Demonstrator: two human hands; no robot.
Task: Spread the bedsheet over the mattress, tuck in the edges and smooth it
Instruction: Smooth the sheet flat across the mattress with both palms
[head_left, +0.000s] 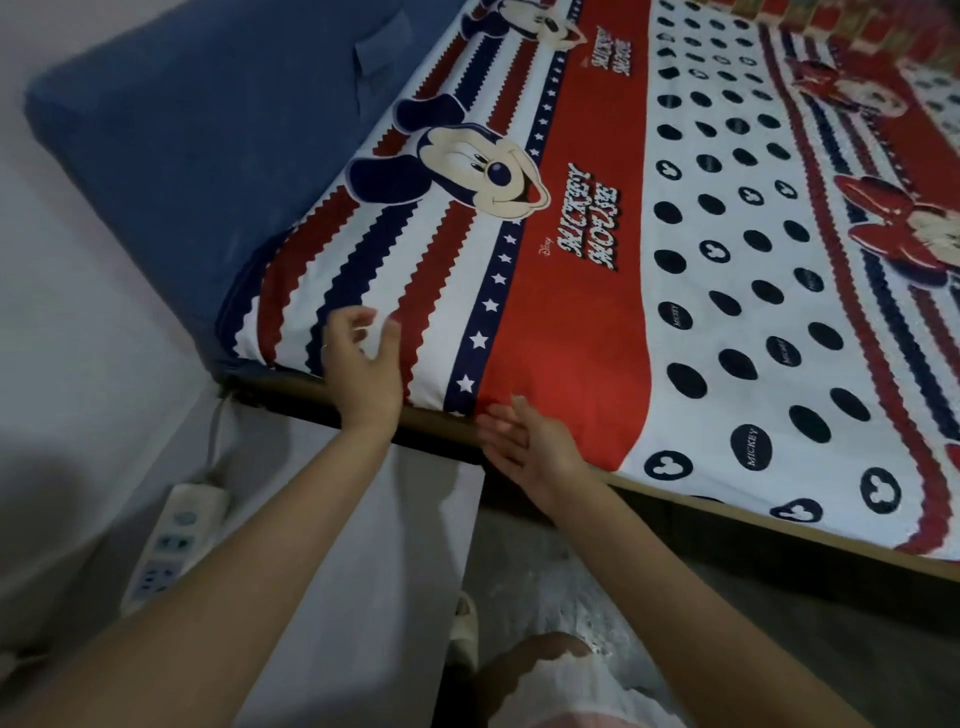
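Fingers loosely spread on both hands, gripping nothing: left hand (363, 358) over the bedsheet (571, 322) corner, right hand (524, 441) at its tucked edge above the bed frame (727, 506).

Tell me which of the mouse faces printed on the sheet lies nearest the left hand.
The full face with dark ears, on the zigzag stripes just beyond the left hand. The other mouse faces sit farther up the sheet or across by the red bows.
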